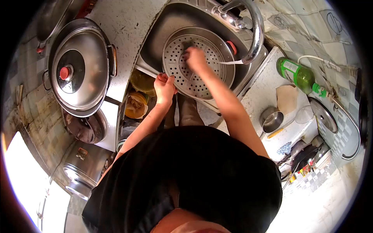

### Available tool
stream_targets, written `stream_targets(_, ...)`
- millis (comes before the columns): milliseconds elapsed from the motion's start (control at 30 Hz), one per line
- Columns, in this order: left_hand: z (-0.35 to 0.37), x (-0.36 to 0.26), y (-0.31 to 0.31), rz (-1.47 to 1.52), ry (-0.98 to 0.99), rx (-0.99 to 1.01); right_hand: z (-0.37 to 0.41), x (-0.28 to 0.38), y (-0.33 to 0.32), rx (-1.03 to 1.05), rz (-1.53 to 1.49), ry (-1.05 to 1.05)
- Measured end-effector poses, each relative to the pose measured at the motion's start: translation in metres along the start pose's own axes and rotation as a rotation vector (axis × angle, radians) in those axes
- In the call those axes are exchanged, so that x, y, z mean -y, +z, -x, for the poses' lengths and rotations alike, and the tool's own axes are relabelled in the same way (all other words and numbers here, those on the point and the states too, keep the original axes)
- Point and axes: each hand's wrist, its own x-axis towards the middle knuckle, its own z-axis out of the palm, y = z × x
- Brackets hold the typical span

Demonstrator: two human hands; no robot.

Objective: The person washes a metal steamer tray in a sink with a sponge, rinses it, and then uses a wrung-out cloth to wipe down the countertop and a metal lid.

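A metal steamer pot with a perforated bottom [175, 73] sits in the steel sink [157, 29]. My left hand [165, 88] is closed around the red handle at the pot's near left rim. Inside the pot, my right hand [195, 60] is closed on a dark scrubber [188, 48], pressed to the perforated surface; motion blurs the fingers. Water runs from the curved faucet [258, 35] into the pot, to the right of my right hand. A second red handle shows on the pot's far right side.
On the left counter stands a large lidded pot [87, 81]. A green bottle [297, 74], a small saucepan [271, 118], a strainer [304, 115] and a lid [323, 115] are at the right. Below the left counter is a yellow bowl [136, 105].
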Motion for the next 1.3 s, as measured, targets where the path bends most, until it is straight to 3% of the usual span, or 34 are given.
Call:
stream_targets(67, 0.0, 0.003, -0.001, -0.012, 0.001, -0.007, 0.036, 0.026, 0.035, 0.102, -0.146, -0.44)
stream_targets(100, 0.002, 0.005, 0.0, -0.009, -0.005, -0.011, 0.038, 0.025, 0.032, 0.095, -0.162, -0.439)
stream_targets(167, 0.001, 0.005, 0.001, 0.027, 0.024, -0.026, 0.004, -0.028, 0.017, -0.115, -0.039, -0.21)
stream_targets(200, -0.001, 0.008, -0.001, 0.034, 0.009, -0.026, 0.014, -0.012, -0.037, 0.041, -0.109, 0.106)
stream_targets(233, 0.003, 0.009, -0.003, 0.025, -0.009, -0.024, -0.018, -0.116, 0.009, -0.133, -0.17, 0.051)
stream_targets(300, 0.001, 0.007, 0.004, 0.048, 0.028, -0.069, 0.043, -0.048, -0.021, 0.134, 0.037, -0.076)
stream_targets(333, 0.002, 0.006, 0.005, 0.041, 0.026, -0.063, 0.074, -0.016, -0.031, 0.226, 0.034, -0.298)
stream_targets(367, -0.003, 0.013, -0.003, 0.042, 0.037, 0.01, 0.084, -0.011, -0.032, 0.202, 0.027, -0.401)
stream_targets(433, 0.0, 0.011, 0.0, 0.068, 0.041, 0.009, 0.052, -0.085, -0.042, 0.241, -0.099, 0.03)
stream_targets(467, -0.001, 0.01, 0.0, 0.067, 0.045, 0.009, 0.041, -0.108, -0.055, 0.15, 0.062, -0.026)
stream_targets(500, 0.0, 0.009, 0.001, 0.062, 0.031, -0.019, 0.036, -0.127, -0.05, 0.18, 0.016, 0.087)
stream_targets(567, -0.003, 0.01, 0.007, 0.073, 0.017, -0.041, 0.072, -0.077, -0.04, 0.179, 0.197, -0.225)
stream_targets(600, -0.004, 0.011, 0.005, 0.089, 0.032, -0.019, 0.085, -0.054, -0.035, 0.319, -0.009, -0.223)
stream_targets(700, -0.003, 0.013, 0.0, 0.055, 0.053, -0.004, 0.056, -0.094, -0.057, 0.206, 0.043, 0.132)
stream_targets(767, -0.003, 0.013, -0.001, 0.047, 0.037, 0.02, 0.059, -0.093, -0.06, 0.18, 0.027, 0.121)
stream_targets(867, 0.002, 0.007, 0.003, 0.063, 0.033, -0.002, 0.095, -0.033, -0.025, 0.212, 0.053, -0.417)
stream_targets(900, 0.004, 0.011, -0.001, 0.059, 0.028, -0.007, 0.094, -0.031, -0.035, 0.217, 0.048, -0.413)
stream_targets(967, -0.005, 0.015, -0.004, 0.05, 0.034, 0.023, 0.063, -0.046, -0.064, 0.196, -0.09, 0.2)
stream_targets(1033, -0.003, 0.012, -0.003, 0.054, 0.028, 0.025, 0.05, -0.069, -0.045, 0.176, -0.111, 0.211)
stream_targets(1133, 0.0, 0.008, 0.001, 0.045, 0.034, 0.006, 0.082, -0.001, -0.005, 0.209, -0.005, -0.394)
stream_targets(1167, 0.0, 0.01, -0.001, 0.041, 0.03, 0.003, 0.077, -0.002, -0.007, 0.256, -0.194, -0.141)
stream_targets(1267, -0.003, 0.011, -0.004, 0.039, 0.037, 0.027, 0.029, -0.068, -0.027, -0.022, -0.064, -0.012)
stream_targets(1300, -0.004, 0.009, -0.003, 0.033, 0.042, 0.031, 0.03, -0.065, -0.029, -0.009, -0.026, 0.013)
